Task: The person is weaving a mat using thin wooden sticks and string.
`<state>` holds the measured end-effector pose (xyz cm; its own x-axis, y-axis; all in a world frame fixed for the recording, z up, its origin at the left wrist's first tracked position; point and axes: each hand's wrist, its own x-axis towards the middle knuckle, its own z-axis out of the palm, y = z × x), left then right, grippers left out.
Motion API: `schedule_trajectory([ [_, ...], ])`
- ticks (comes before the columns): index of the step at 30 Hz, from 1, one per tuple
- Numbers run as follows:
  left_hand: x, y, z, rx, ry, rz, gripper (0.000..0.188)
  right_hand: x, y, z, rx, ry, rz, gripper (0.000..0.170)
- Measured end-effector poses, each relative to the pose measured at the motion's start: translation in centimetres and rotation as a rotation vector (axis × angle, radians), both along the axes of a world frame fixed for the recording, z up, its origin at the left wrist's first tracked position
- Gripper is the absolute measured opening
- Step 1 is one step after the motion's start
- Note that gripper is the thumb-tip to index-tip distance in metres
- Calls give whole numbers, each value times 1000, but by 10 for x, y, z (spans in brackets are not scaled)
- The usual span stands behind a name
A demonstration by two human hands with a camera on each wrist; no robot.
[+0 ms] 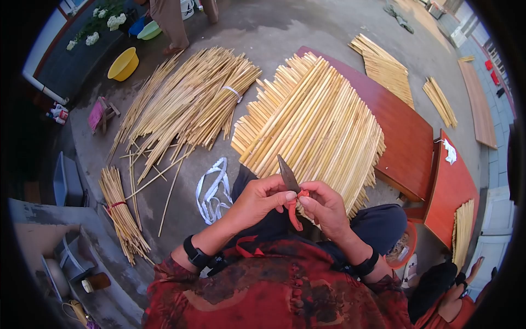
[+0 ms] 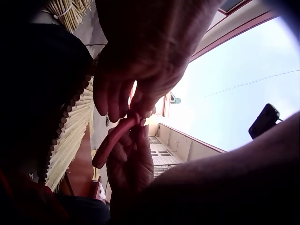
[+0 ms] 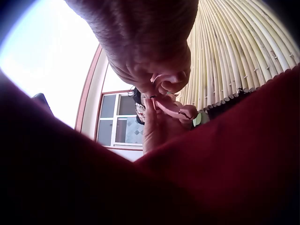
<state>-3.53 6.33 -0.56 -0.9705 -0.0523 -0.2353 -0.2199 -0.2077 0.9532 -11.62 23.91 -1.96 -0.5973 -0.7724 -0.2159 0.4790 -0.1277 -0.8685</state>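
Note:
Both hands are up in front of the person's lap around a pair of shears (image 1: 289, 176) with dark pointed blades and red handles. With thumb and fingers, the left hand (image 1: 259, 198) pinches them near the pivot. The right hand (image 1: 327, 209) grips them from the other side, thumb close to the left thumb. A red curved handle (image 2: 111, 143) hangs below the fingers in the left wrist view. Just beyond the blades lies a large layer of cut canes (image 1: 323, 120), laid side by side on a reddish-brown tabletop (image 1: 402, 148).
Loose long canes (image 1: 189, 93) spread over the ground at left, with a red-tied bundle (image 1: 121, 214) nearer. White strapping (image 1: 213, 192) lies by the left forearm. A yellow basin (image 1: 123, 64) stands farther off. Another person's arm (image 1: 455, 301) shows at lower right.

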Motion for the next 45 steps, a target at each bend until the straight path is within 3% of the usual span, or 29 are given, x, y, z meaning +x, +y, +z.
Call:
schedule_trajectory([
  [3,-3,-11,1,-22,-26,-94,18,-4,3,-3,33,33,42,26],
  [8,-12,-20,-4,37,-2,-102,17,-15,5,-6,-15,-114,133,26],
  [12,-17,-20,-6,148,23,-145,16,-22,9,-2,-32,40,184,26],
  [14,-18,-17,-7,129,13,-136,16,-26,11,4,104,34,335,27],
  [17,-22,-19,-7,103,22,-132,16,-20,10,-12,-9,-124,148,29],
  [23,-27,-17,-12,161,48,-175,16,-17,2,-1,-219,-427,232,29],
  [30,-24,-21,3,128,18,-212,11,-22,10,-25,-134,-292,361,26],
  [32,-25,-22,-2,135,-34,-180,10,-25,10,-19,23,-209,393,27],
  [35,-22,-22,-5,139,-54,-141,9,-29,7,-11,-90,-408,387,27],
  [39,-21,-22,-8,93,-35,-166,10,-19,3,-7,-108,-413,322,27],
  [42,-21,-23,-16,134,-7,-133,12,-23,6,-12,-56,-298,289,25],
  [44,-19,-24,-26,165,8,-154,13,-26,6,-9,84,452,376,21],
  [45,-20,-25,-29,195,30,-175,14,-27,5,-9,85,460,376,21],
])
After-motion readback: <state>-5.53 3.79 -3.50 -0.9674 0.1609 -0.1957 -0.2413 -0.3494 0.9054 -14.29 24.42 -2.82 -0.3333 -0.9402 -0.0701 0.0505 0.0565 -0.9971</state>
